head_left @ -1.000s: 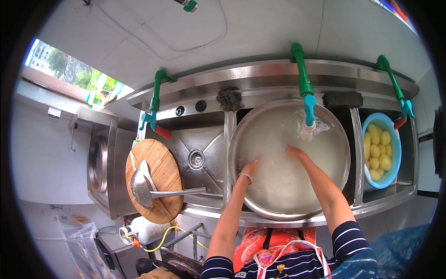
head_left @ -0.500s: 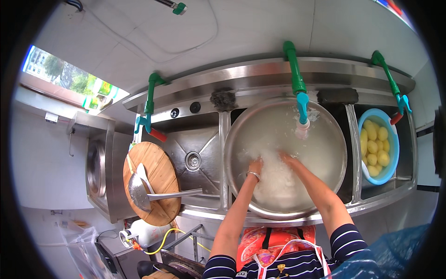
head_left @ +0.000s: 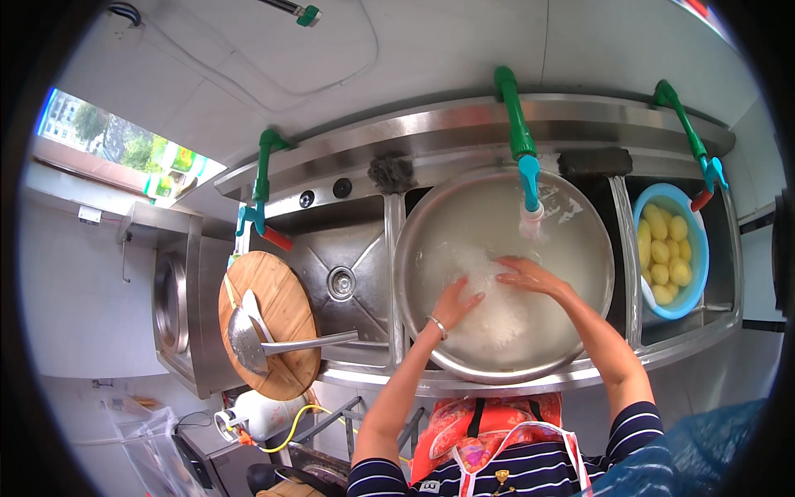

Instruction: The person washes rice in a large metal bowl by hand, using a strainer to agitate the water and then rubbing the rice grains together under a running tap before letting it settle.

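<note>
A wide steel basin fills the middle sink, holding cloudy water with a whitish mass beneath. My left hand is at the water surface left of centre, fingers apart, a bracelet on the wrist. My right hand is just right of it, fingers spread and holding nothing visible. The two hands are apart. A green faucet with a blue lever and pale spout hangs over the basin beyond my hands.
Left, a round wooden board with a steel skimmer and white utensil lies beside an empty-looking sink compartment. Right, a blue tub holds several peeled potatoes. Below left are a gas cylinder and metal frame.
Both hands have risen from under the water to its surface, with fingers now showing. The right hand moved slightly forward, and the whitish mass below looks stirred up.
</note>
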